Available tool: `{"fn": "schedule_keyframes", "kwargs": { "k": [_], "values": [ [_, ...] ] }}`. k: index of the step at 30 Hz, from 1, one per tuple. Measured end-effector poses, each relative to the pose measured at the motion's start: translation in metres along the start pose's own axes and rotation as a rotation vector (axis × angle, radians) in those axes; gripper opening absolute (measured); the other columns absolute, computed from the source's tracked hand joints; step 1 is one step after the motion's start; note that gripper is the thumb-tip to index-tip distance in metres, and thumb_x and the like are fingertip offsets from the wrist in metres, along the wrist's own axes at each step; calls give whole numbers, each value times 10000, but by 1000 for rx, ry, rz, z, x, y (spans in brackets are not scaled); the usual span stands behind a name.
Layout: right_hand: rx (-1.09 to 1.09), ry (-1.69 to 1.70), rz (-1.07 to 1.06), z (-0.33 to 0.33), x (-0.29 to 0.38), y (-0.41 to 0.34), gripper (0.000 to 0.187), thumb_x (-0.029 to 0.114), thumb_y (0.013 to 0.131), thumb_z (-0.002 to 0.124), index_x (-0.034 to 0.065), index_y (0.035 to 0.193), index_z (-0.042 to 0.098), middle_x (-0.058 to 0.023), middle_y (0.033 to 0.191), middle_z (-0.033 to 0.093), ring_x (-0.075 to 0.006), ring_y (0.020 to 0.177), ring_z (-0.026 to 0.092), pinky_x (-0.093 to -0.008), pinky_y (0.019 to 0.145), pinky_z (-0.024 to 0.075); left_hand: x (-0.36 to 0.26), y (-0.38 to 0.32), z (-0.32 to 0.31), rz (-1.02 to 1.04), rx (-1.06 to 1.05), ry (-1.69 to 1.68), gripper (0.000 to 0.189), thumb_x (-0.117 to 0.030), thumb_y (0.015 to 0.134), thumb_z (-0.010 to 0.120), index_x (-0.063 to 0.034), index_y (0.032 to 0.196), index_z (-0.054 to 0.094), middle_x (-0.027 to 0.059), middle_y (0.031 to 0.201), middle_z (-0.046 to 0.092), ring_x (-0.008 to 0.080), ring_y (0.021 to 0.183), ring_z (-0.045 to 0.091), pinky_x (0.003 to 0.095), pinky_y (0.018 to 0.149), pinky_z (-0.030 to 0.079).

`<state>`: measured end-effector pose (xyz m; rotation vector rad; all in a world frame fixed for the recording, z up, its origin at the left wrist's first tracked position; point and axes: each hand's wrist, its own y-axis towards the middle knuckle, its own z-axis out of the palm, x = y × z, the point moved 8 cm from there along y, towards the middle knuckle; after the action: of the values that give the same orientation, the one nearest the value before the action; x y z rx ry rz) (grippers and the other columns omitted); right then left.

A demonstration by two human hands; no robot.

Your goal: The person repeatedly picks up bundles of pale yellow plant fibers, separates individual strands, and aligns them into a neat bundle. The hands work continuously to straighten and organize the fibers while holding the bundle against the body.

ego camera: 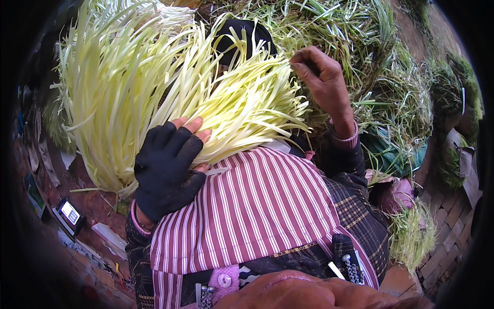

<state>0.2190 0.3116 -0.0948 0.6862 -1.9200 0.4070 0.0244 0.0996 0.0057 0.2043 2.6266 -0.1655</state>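
A bundle of pale yellow leaves, apparently blanched chives (247, 112), lies across my lap against a striped apron (254, 204). My left hand (170, 170), in a black fingerless glove, holds the lower part of this bundle, fingers over the top and thumb on the near side. Bare and raised, my right hand (322, 79) is beside the leaf tips with fingers curled and the thumb near the forefinger. Whether a leaf is pinched there is unclear. To the left stands a larger sheaf of the same yellow leaves (112, 100).
Loose green leaf trimmings (347, 42) are heaped at the far right, partly over a green cloth or bag (401, 150). A digital scale (69, 214) with a lit display sits on the left. Behind the sheaf are white stalks (173, 15). Brick paving (447, 228) shows at right.
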Motion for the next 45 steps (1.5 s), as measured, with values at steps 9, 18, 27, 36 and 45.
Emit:
{"fn": "schedule_keyframes", "kwargs": {
  "k": [9,18,27,36,45],
  "values": [
    [46,-218,-123,36,3,5,128,131,859,758,36,891,679,-136,803,686,-323,746,699,-400,660,543,-1,-2,-3,8,-44,-24,626,-173,726,784,-62,1328,649,149,1362,650,378,1253,582,490,1077,438],
    [-339,-264,291,-17,-90,38,258,239,941,704,28,808,639,-65,676,653,-131,564,578,-333,537,463,1,-5,-1,-7,-26,1,616,-192,743,774,-54,1329,643,149,1374,637,374,1269,572,489,1078,428],
    [144,-238,-330,52,-15,97,220,102,910,744,116,1127,710,-50,1093,681,-249,889,711,-362,757,567,0,-8,-2,-34,-21,6,603,-190,746,784,-66,1321,652,145,1363,648,364,1249,584,476,1072,443],
    [66,-692,163,30,-87,66,179,207,912,642,42,975,673,-187,914,735,-355,812,720,-475,764,555,-1,-6,-5,-49,-30,7,583,-151,725,769,-40,1288,670,165,1313,678,397,1219,605,485,1059,467],
    [-78,-328,-274,5,9,73,230,44,898,718,84,1124,728,-75,1042,719,-246,929,712,-356,827,580,-3,-12,-5,-64,-47,40,599,-207,748,781,-69,1316,653,146,1337,648,365,1218,592,476,1036,456]
  ]
}}
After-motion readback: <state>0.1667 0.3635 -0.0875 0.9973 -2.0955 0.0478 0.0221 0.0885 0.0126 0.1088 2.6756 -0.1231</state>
